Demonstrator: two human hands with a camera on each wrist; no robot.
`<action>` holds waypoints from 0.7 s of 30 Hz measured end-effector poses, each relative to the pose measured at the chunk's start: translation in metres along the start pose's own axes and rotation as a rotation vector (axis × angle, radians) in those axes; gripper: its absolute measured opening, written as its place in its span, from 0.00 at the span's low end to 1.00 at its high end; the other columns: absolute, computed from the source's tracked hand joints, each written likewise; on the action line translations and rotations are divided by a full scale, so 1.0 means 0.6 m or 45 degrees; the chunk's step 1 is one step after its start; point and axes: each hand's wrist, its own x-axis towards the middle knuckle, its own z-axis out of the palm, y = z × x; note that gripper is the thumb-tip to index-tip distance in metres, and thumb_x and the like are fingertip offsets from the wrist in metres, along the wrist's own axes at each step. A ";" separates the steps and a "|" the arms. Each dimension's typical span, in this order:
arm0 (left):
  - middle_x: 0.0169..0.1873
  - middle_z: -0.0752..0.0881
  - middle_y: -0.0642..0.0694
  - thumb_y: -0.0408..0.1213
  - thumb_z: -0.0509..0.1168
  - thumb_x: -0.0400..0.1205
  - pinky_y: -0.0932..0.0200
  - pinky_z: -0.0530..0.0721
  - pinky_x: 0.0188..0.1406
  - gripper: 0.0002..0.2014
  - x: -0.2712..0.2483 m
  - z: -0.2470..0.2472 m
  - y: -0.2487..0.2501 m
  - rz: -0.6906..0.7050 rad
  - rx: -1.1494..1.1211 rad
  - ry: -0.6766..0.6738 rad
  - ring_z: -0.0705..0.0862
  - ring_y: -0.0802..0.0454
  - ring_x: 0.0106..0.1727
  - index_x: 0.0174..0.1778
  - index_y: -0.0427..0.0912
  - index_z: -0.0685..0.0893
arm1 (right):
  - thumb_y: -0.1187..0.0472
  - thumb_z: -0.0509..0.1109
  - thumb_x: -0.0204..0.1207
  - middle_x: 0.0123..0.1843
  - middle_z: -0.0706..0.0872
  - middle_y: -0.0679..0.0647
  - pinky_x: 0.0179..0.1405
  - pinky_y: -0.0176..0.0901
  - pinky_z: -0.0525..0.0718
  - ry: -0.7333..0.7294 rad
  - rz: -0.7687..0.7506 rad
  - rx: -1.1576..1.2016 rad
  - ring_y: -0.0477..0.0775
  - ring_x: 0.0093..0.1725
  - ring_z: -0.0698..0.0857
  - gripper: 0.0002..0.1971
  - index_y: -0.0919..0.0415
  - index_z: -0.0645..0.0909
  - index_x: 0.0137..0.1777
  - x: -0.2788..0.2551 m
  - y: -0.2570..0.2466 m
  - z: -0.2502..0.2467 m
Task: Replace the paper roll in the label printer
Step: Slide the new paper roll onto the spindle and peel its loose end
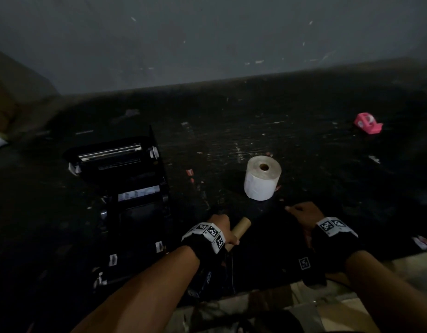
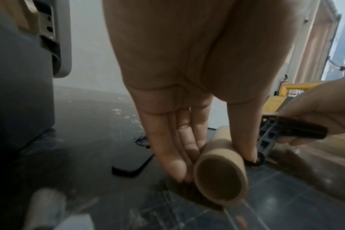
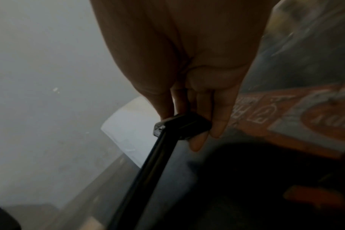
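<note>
Nearest the person, at the front edge of the dark table (image 1: 231, 140), the left hand (image 1: 222, 233) pinches an empty cardboard core (image 2: 220, 169) between thumb and pressed-together fingers (image 2: 167, 155), while the right hand (image 1: 303, 216) pinches the end of a black plastic spindle (image 3: 161, 155) with curled fingers. The core appears to be off the spindle, so I judge the old roll is out and the removal half nearly done. Left to do: thread the spindle through the new paper roll (image 1: 262, 177), which stands on end just beyond the hands, seat it in the label printer (image 1: 126, 183), and close the lid. The printer sits open to the left, its raised lid near the left hand's path. Open tabletop runs right toward a pink tape dispenser (image 1: 368, 123), well apart, and back to the wall (image 1: 207, 44).
</note>
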 end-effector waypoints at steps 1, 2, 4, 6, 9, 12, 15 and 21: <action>0.54 0.87 0.34 0.51 0.74 0.69 0.52 0.83 0.52 0.28 0.001 0.000 0.000 -0.004 0.000 -0.008 0.86 0.39 0.55 0.53 0.29 0.83 | 0.53 0.64 0.79 0.49 0.88 0.67 0.49 0.46 0.78 0.000 0.002 -0.056 0.64 0.50 0.86 0.18 0.69 0.87 0.45 0.003 0.000 0.001; 0.54 0.87 0.34 0.51 0.74 0.69 0.52 0.84 0.52 0.27 0.003 0.001 -0.001 -0.005 0.000 -0.016 0.86 0.39 0.55 0.52 0.29 0.84 | 0.52 0.63 0.79 0.48 0.88 0.66 0.47 0.45 0.76 -0.006 -0.002 -0.127 0.64 0.52 0.86 0.19 0.69 0.86 0.42 0.004 -0.001 0.001; 0.53 0.88 0.34 0.51 0.74 0.69 0.53 0.84 0.51 0.27 0.006 -0.003 -0.002 -0.007 -0.009 -0.041 0.86 0.39 0.54 0.51 0.30 0.84 | 0.51 0.60 0.81 0.47 0.86 0.66 0.50 0.44 0.74 -0.045 -0.013 -0.300 0.65 0.57 0.84 0.20 0.66 0.84 0.40 0.005 -0.004 0.002; 0.54 0.88 0.35 0.52 0.74 0.69 0.53 0.84 0.51 0.26 0.009 -0.009 -0.001 -0.009 -0.030 -0.058 0.86 0.40 0.54 0.51 0.32 0.85 | 0.50 0.59 0.81 0.55 0.86 0.65 0.53 0.45 0.75 -0.099 -0.022 -0.426 0.63 0.58 0.83 0.21 0.67 0.85 0.49 0.011 -0.010 -0.004; 0.56 0.87 0.36 0.50 0.73 0.71 0.53 0.85 0.56 0.25 0.016 -0.032 0.006 0.012 -0.129 0.000 0.85 0.41 0.56 0.55 0.34 0.85 | 0.47 0.60 0.80 0.57 0.87 0.65 0.48 0.43 0.76 -0.153 -0.011 -0.466 0.60 0.53 0.84 0.21 0.65 0.85 0.54 0.019 -0.028 -0.030; 0.61 0.84 0.37 0.46 0.72 0.74 0.54 0.81 0.64 0.26 0.028 -0.057 0.020 0.085 -0.348 0.128 0.83 0.41 0.62 0.66 0.37 0.79 | 0.48 0.63 0.78 0.56 0.87 0.64 0.51 0.45 0.77 0.090 -0.142 -0.414 0.63 0.56 0.84 0.18 0.63 0.84 0.54 0.018 -0.071 -0.074; 0.71 0.78 0.39 0.37 0.68 0.78 0.58 0.73 0.71 0.30 0.048 -0.080 0.044 0.137 -0.588 0.177 0.78 0.44 0.71 0.77 0.41 0.68 | 0.47 0.67 0.75 0.60 0.85 0.64 0.56 0.48 0.77 0.250 -0.314 -0.378 0.63 0.61 0.82 0.22 0.63 0.79 0.60 0.022 -0.124 -0.100; 0.74 0.76 0.41 0.41 0.62 0.68 0.43 0.71 0.75 0.36 0.140 -0.080 0.076 0.220 -0.881 0.197 0.75 0.42 0.74 0.77 0.46 0.67 | 0.39 0.75 0.62 0.77 0.66 0.62 0.70 0.54 0.72 0.042 -0.392 -0.501 0.63 0.74 0.70 0.47 0.58 0.60 0.76 0.060 -0.166 -0.056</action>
